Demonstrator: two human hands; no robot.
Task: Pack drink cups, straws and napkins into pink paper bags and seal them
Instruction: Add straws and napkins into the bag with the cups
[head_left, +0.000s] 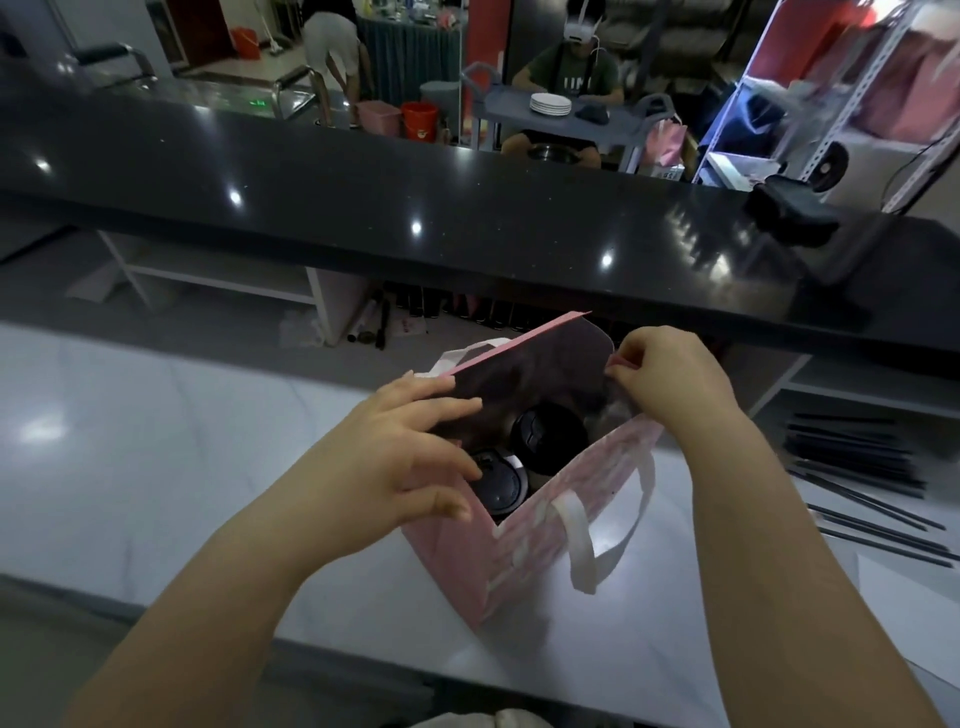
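**Pink bag open, two lidded cups inside**

So the pink paper bag (524, 540) stands in the middle of the frame on the white counter (156, 467), mouth wide open. Two cups with black lids (545, 436) sit inside, side by side. The left hand (400, 457) has its fingers spread over the bag's left rim, and the right hand (670, 384) pinches the far right corner. Black straws (862, 467) lie at the right edge.
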